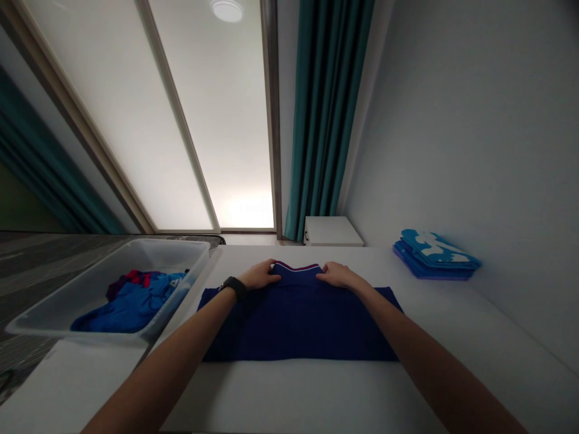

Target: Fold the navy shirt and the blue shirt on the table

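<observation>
- The left hand, a black watch on its wrist, lies at the left end of the collar near the center of the frame. Its fingers are slightly curled and partly hidden, so it is hard to tell whether they pinch the fabric or only rest on it.
- The right hand sits at the collar's other end, its fingers extended and angled inward. The fingertips are hard to make out against the dark fabric, so whether it has hold of the collar cannot be told.
- The navy polo shirt lies flat in a wide rectangle on the white counter, directly below the hands. The collar has a thin white and red edge. The hands and forearms cover parts of the shirt, and its sleeves cannot be made out.
- At the left of the frame, a translucent plastic bin stands at the counter's edge, holding crumpled blue and red clothes. Their shapes are hard to separate, and the bin's near corner is cut off by the left forearm.
- At the right, a stack of folded blue clothes with white patches lies beside the wall. How many pieces it holds is hard to tell.
</observation>
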A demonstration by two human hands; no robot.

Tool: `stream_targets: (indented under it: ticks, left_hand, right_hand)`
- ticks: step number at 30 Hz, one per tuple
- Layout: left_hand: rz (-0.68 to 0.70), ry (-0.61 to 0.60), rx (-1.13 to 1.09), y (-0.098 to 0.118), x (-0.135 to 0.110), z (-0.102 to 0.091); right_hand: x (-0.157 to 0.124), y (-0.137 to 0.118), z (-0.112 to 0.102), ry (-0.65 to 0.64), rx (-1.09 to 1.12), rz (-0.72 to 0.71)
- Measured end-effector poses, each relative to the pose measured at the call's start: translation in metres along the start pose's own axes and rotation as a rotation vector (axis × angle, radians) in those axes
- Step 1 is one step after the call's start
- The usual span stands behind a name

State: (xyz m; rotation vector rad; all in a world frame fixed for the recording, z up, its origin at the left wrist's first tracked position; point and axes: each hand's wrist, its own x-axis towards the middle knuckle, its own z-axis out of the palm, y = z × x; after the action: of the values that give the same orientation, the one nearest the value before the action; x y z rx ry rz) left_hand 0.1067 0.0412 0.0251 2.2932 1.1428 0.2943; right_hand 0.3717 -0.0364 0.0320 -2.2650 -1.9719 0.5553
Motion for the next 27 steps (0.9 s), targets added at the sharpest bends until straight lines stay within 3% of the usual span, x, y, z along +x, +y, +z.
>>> stream_targets:
  ticks: [6, 10, 14, 18, 23, 27]
  left_hand:
    - [0.115, 0.062, 0.113, 0.009, -0.025, 0.002]
    - [0.235, 0.019, 0.206, 0.012, -0.039, -0.005]
    - [0.240, -0.045, 0.286, 0.013, -0.044, -0.013]
    - [0.239, 0.001, 0.332, 0.014, -0.045, -0.018]
    - [0.309, 0.075, 0.275, 0.014, -0.049, -0.019]
    - [0.321, 0.092, 0.210, 0.014, -0.053, -0.019]
  right_hand:
    - [-0.021, 0.004, -0.001, 0.047, 0.088, -0.052]
    - [-0.036, 0.009, 0.004, 0.145, 0.233, -0.148]
    - [-0.044, 0.014, 0.007, 0.264, 0.327, -0.299]
    - [-0.050, 0.017, 0.005, 0.223, 0.318, -0.417]
    - [-0.060, 0.025, 0.003, 0.126, 0.234, -0.410]
    - [-0.060, 0.034, 0.004, 0.140, 0.099, -0.431]
